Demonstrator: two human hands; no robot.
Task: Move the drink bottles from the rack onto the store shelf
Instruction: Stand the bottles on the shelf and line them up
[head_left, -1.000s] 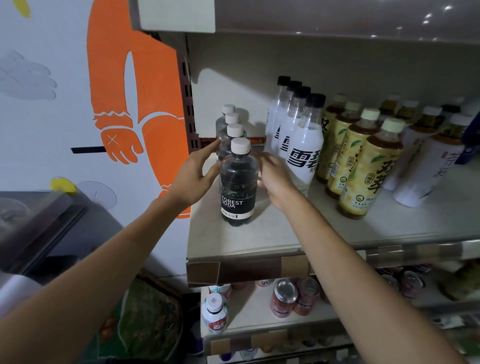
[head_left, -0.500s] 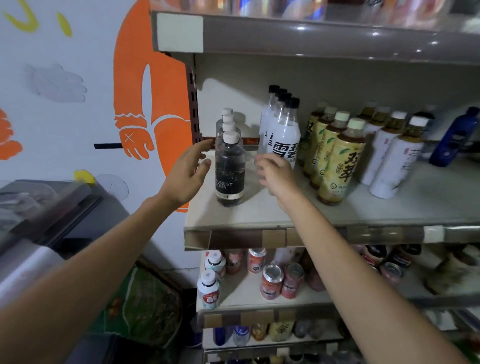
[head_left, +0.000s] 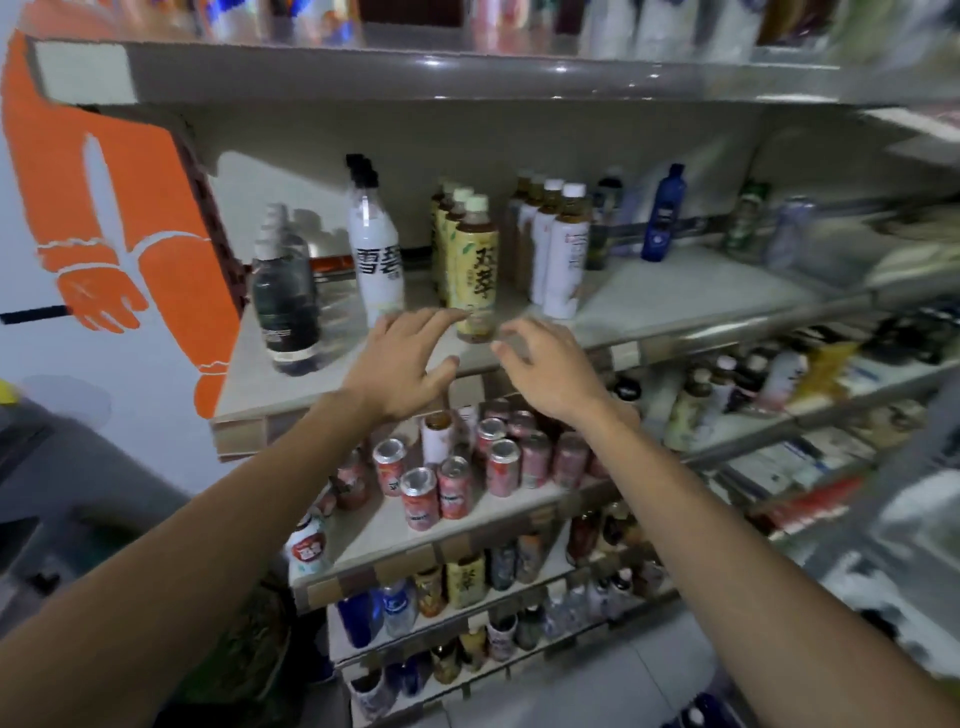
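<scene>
Hovering left hand (head_left: 400, 364) and right hand (head_left: 545, 369) side by side in front of the store shelf (head_left: 244, 387), both loosely spread and gripping nothing. Dark soda bottle (head_left: 285, 306) upright at ten o'clock from them, at the shelf's left end, fronting a row of like bottles (head_left: 274, 223), presumably to keep brands lined up. Seemingly free for the next one; rack out of view.

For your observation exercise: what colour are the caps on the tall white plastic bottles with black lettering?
Black caps, best seen in the head view.
</scene>
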